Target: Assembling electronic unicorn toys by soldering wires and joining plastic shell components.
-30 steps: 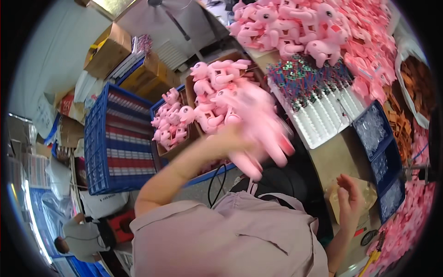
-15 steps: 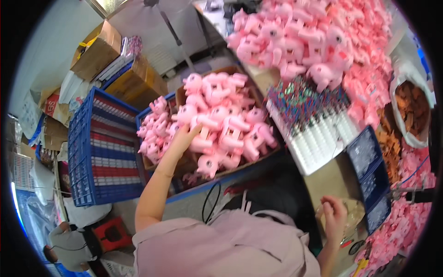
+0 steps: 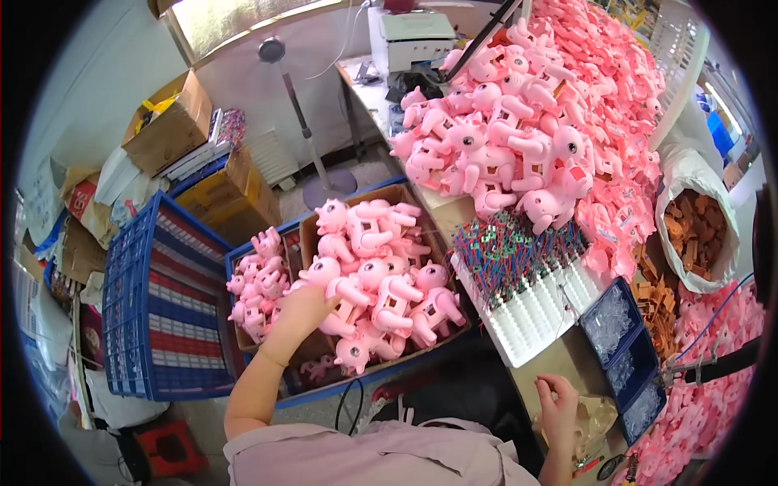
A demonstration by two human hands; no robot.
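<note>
At the far left an empty blue plastic crate (image 3: 158,312) stands on the floor, its ribbed walls tilted toward the camera, with stacked cardboard cartons (image 3: 174,125) behind it against the pale wall. Just to the right of the crate sits a cardboard box (image 3: 312,243) set inside a blue tray, packed with pink plastic toy animals (image 3: 381,279) lying on their sides in a loose heap; a smaller cluster of the same toys fills the compartment on its left. The left hand (image 3: 304,312) reaches down into this box from the lower edge, arm outstretched, its fingers curled closed around one of the pink toys at the near left edge of the heap. Behind the box a pedestal fan (image 3: 279,61) rises on its pole from a round base. Further right, on the desk (image 3: 559,360), a white tray of small multicoloured wired parts (image 3: 510,259) lies between the box and a much larger mound of pink toy animals (image 3: 543,121) that covers the far part of the desk. Near the lower edge the right hand (image 3: 559,401) rests on the desk well apart from the left, fingers loosely bent over a clear bag; whether it grips anything cannot be told. Just beside it are blue bins of small clear parts (image 3: 620,344), and at the far right a white sack of brown pieces (image 3: 697,231).
</note>
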